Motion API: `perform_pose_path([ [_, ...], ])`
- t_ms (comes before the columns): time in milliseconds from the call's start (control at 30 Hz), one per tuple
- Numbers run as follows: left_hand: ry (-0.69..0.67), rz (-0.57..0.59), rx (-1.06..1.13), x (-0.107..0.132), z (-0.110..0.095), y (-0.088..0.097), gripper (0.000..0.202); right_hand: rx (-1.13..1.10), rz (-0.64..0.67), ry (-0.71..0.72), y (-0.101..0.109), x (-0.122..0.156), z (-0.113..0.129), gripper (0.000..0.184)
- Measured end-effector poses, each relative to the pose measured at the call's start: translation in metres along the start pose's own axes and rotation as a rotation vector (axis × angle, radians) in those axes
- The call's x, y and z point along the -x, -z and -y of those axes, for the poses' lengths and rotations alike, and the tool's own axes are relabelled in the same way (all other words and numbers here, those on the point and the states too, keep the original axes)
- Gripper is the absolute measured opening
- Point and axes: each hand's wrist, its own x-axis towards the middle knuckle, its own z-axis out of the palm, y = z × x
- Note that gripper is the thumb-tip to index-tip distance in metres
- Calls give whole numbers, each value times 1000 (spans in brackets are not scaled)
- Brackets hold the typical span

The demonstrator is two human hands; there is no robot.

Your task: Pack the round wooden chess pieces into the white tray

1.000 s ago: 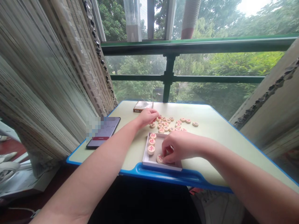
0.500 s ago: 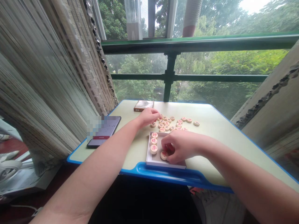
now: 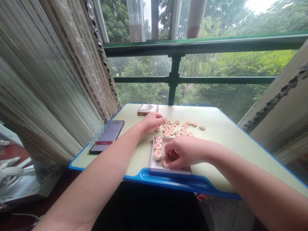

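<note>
Window-side desk (image 3: pixel 216 141), blue rim. Your right hand (image 3: pixel 184 154) inside white box (image 3: pixel 156 166), fingers pinching round piece (image 3: pixel 166 162) at 6 o'clock, seating it flat beside 3 lined pieces (image 3: pixel 158 147). Your left hand (image 3: pixel 152 120), fingers curled on loose pieces (image 3: pixel 178 127) at 12 o'clock; grip unclear.

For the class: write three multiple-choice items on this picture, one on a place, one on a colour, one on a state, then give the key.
1. Where does the phone lie? A left of the tray B inside the tray C on the window rail
2. What colour is the table's edge? A red B blue C black
3. What is the right hand doing? A resting flat on the table B lifted high C pinching a game piece inside the tray

Key: 1 A, it lies near the table's left edge; 2 B, the rim is blue; 3 C, the fingertips close on the disc.
</note>
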Motion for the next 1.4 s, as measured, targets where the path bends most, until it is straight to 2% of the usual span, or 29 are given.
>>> perform_pose_path([
  [100,-6,-2,-52,1,0,0,20,-50,16,-6,3,0,-1,27],
  [233,-7,-4,-103,3,-1,-1,21,-25,28,-11,3,-1,-1,18],
  [400,-20,-3,-101,2,1,0,23,3,22,10,0,-2,0,17],
  [700,-39,12,-104,-1,5,-1,47,39,-18,14,-2,-2,3,19],
  [1133,-54,7,-113,0,4,2,37,32,-62,61,-6,-3,5,12],
  [1400,-48,4,-131,0,4,2,37,50,-69,72,-9,-6,8,14],
])
